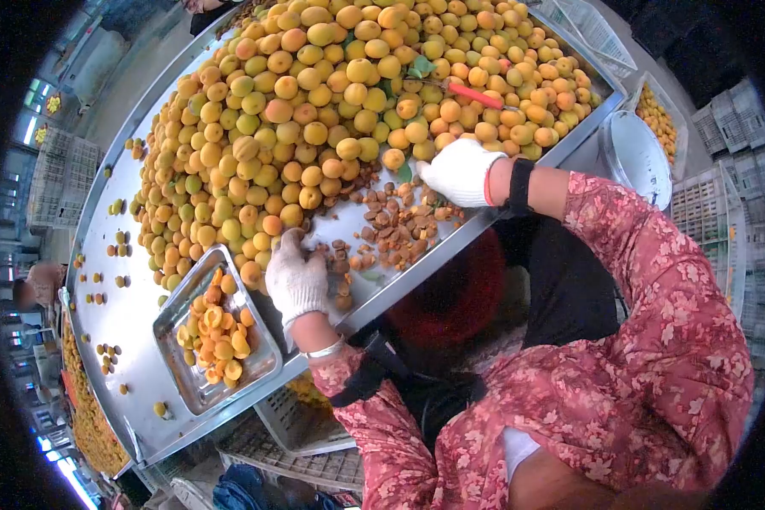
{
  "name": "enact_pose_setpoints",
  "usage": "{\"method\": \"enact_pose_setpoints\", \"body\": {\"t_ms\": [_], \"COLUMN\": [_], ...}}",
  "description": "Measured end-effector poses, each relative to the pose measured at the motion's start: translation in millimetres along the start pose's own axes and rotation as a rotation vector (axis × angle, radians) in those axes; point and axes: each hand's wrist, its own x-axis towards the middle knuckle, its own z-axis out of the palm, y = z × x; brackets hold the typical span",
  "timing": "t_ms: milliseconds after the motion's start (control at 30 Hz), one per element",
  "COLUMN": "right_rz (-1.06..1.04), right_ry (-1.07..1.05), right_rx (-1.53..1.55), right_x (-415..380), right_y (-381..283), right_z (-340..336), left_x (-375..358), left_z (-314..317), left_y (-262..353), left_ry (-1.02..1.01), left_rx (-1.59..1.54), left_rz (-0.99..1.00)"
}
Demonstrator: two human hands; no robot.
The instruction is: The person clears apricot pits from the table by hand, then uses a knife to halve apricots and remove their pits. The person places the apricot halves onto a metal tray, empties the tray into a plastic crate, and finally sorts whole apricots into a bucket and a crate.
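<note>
My left hand [297, 285], in a white glove with soiled fingertips, rests low at the edge of the apricot pile [272, 136], its fingers apart beside brown pits. My right hand [461, 172], also gloved, is curled at the pile's lower edge, next to a green leaf [405, 173]; whether anything is in its fingers is hidden. Between my hands lies a heap of apricot pits [395, 228] on the metal table [348, 223]. Left of my left hand, a steel tray [274, 355] holds halved apricots [215, 331].
A red-handled tool [476, 95] lies on the apricots beyond my right hand. A white bucket [636, 160] stands past the table's right corner. Plastic crates [707, 217] are stacked at right, and another crate [302, 429] sits below the table's raised rim. A person [42, 285] is far left.
</note>
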Motion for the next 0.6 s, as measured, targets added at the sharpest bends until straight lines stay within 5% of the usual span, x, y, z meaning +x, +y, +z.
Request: {"method": "enact_pose_setpoints", "body": {"t_ms": [133, 233, 300, 400, 600], "right_rz": [-0.063, -0.127, -0.428, -0.216, -0.167], "right_ry": [-0.141, -0.318, -0.087, -0.231, 0.242], "right_rx": [0.149, 0.415, 0.604, 0.374, 0.269], "right_x": [14, 15, 12, 18, 37], "right_y": [4, -4, -18, -28, -40], "right_z": [7, -6, -10, -17, 21], "left_x": [-9, -15, -19, -23, -11], "left_z": [-1, 13, 13, 15, 31], "left_y": [1, 7, 21, 16, 16], "left_ry": [-0.094, -0.092, -0.155, -0.102, 0.106], "left_rx": [0.224, 0.316, 0.287, 0.139, 0.166], "left_rz": [-0.056, 0.087, 0.101, 0.087, 0.081]}}
